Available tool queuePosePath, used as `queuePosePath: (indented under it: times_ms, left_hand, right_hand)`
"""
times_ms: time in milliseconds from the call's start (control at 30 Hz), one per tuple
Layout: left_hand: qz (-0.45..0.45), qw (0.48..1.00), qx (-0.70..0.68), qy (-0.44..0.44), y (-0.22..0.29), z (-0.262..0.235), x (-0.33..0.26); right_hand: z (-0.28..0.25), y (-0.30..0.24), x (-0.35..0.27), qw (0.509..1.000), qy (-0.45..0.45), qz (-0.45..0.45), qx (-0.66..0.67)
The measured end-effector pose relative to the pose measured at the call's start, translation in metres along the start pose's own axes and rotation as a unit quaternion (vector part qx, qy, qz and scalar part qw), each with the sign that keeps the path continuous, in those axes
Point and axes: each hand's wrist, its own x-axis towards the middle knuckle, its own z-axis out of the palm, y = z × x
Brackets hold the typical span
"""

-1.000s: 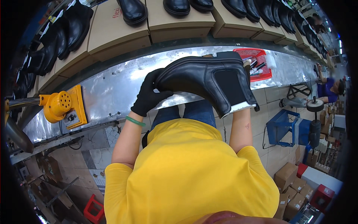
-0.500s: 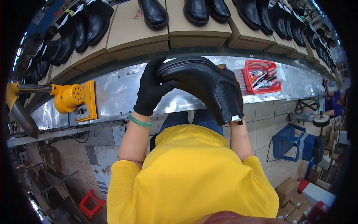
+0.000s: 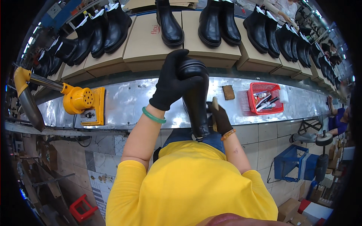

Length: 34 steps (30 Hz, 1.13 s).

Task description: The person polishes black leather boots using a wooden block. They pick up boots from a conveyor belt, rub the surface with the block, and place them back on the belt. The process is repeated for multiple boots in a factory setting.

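A black leather ankle boot (image 3: 196, 103) is held upright above the bench, turned so that it appears narrow, with its toe up and its shaft toward my body. My left hand (image 3: 173, 84), in a black glove, wraps around the toe end, thumb across the upper. Close by the boot's right side is my right hand (image 3: 221, 117), also in a dark glove, its fingers closed on a thin tan object (image 3: 215, 107) whose kind I cannot make out. Beyond it a brown rectangular pad (image 3: 228, 92) lies on the metal bench (image 3: 139, 98).
A red plastic basket (image 3: 266, 98) of pens and small tools stands on the bench's right. At left is a yellow machine (image 3: 78, 100) with a jointed arm and dark nozzle. Black boots (image 3: 171, 28) line cardboard boxes (image 3: 151, 49) behind. Another person (image 3: 339, 118) is far right.
The boot has swung from lying sideways to pointing toe-up, and my left hand has shifted right with it. My right hand has come out from behind the boot, uncovering the brown pad.
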Motion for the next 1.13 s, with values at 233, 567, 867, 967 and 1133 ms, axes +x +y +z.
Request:
queuePosePath:
  times_ms: [233,567,867,967,1133]
  left_hand:
    - [0.023,0.994,0.018,-0.102,-0.015,0.041,0.014]
    - [-0.073,0.968,0.196,-0.139,-0.139,0.059,-0.085]
    - [-0.378,0.912,-0.159,-0.009,-0.103,0.045,-0.086]
    - [-0.372,0.92,-0.125,0.012,-0.081,0.027,-0.078]
    - [-0.317,0.946,0.041,0.05,-0.079,-0.028,-0.067]
  right_hand:
    - [0.002,-0.104,-0.016,0.949,0.001,-0.294,0.112]
    - [-0.045,-0.11,-0.021,0.95,0.139,-0.277,0.032]
    - [-0.073,-0.08,-0.003,0.939,0.222,-0.232,0.124]
    - [-0.066,-0.076,-0.003,0.94,0.245,-0.194,0.137]
    - [-0.038,-0.054,0.001,0.976,0.198,-0.077,0.047]
